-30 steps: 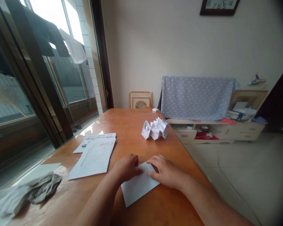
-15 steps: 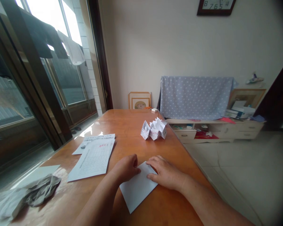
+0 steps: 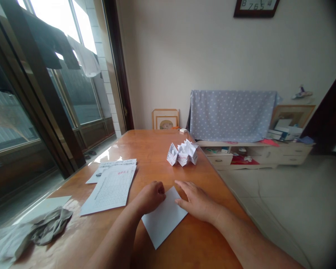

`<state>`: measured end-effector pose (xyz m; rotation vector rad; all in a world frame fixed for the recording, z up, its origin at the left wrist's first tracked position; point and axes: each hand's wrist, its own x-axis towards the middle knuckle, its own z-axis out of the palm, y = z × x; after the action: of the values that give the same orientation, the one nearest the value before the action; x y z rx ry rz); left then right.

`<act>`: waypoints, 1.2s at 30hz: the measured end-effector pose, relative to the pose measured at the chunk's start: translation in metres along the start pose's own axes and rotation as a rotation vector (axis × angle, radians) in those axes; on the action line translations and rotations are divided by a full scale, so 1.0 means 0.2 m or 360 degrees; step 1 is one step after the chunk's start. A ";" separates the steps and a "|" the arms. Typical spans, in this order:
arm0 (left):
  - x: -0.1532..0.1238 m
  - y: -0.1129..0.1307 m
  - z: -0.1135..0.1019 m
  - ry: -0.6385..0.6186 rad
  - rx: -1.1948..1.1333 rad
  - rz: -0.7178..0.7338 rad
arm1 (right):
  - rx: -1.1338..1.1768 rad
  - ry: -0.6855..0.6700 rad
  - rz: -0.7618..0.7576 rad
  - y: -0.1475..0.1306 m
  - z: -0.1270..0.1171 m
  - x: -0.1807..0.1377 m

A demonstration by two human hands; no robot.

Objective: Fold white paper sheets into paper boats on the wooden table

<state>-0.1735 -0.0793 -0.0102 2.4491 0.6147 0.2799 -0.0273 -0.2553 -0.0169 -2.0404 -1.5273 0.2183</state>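
A folded white sheet of paper lies on the orange wooden table in front of me. My left hand is curled with its fingertips pressing on the sheet's upper left edge. My right hand lies flat on the sheet's right edge, fingers stretched out and pointing left. Neither hand lifts the paper off the table.
Printed sheets lie to the left. A crumpled grey cloth sits at the near left. Several folded paper shapes stand farther back, and a small white box rests at the far edge. A low cabinet stands right of the table.
My right hand has slid rightward off the top of the sheet, uncovering its far corner. My left hand stays curled on the left edge.
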 end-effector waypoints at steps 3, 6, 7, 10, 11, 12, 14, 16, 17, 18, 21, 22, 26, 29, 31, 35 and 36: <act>0.00 0.03 -0.01 0.0007 -0.0127 -0.0110 | 0.0120 0.0086 0.0125 0.02 0.01 0.01; -0.01 0.04 -0.02 -0.0004 -0.0355 -0.0183 | 0.0225 0.0152 0.0232 0.05 0.02 0.02; -0.01 0.04 -0.02 -0.0012 -0.0450 -0.0210 | 0.0260 0.0177 0.0252 0.06 0.03 0.02; 0.00 0.04 -0.02 -0.0023 -0.0696 -0.0324 | 0.0410 0.0237 0.0291 0.10 0.06 0.04; 0.00 0.04 -0.02 -0.0017 -0.0756 -0.0355 | 0.0469 0.0248 0.0298 0.11 0.07 0.04; 0.00 0.04 -0.02 -0.0013 -0.0811 -0.0375 | 0.0525 0.0253 0.0303 0.12 0.07 0.05; 0.01 0.04 -0.03 -0.0001 -0.0926 -0.0390 | 0.0627 0.0253 0.0317 0.13 0.08 0.06; 0.01 0.03 -0.03 0.0013 -0.1047 -0.0402 | 0.0706 0.0263 0.0351 0.12 0.08 0.06; 0.02 0.03 -0.03 0.0028 -0.1099 -0.0411 | 0.0744 0.0272 0.0377 0.12 0.08 0.06; 0.02 0.02 -0.03 0.0050 -0.1142 -0.0421 | 0.0783 0.0284 0.0404 0.12 0.08 0.07; 0.02 0.02 -0.03 0.0131 -0.1231 -0.0436 | 0.0894 0.0302 0.0465 0.12 0.08 0.08; 0.02 0.02 -0.02 0.0158 -0.1254 -0.0434 | 0.0929 0.0298 0.0476 0.12 0.08 0.08; 0.04 0.00 -0.02 0.0249 -0.1306 -0.0472 | 0.1059 0.0280 0.0477 0.15 0.10 0.09; 0.05 -0.02 -0.01 0.0286 -0.1315 -0.0532 | 0.1196 0.0310 0.0471 0.14 0.11 0.10; 0.05 -0.03 -0.01 0.0299 -0.1303 -0.0561 | 0.1325 0.0349 0.0494 0.12 0.10 0.10; 0.06 -0.05 0.01 0.0242 -0.1339 -0.0501 | 0.1576 0.0457 0.0573 0.08 0.06 0.10; 0.06 -0.05 0.02 0.0212 -0.1366 -0.0466 | 0.1617 0.0483 0.0592 0.07 0.05 0.10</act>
<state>-0.1654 -0.0675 -0.0181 1.5098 0.7114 0.4717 -0.0138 -0.2349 -0.0289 -1.3933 -0.6028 0.6407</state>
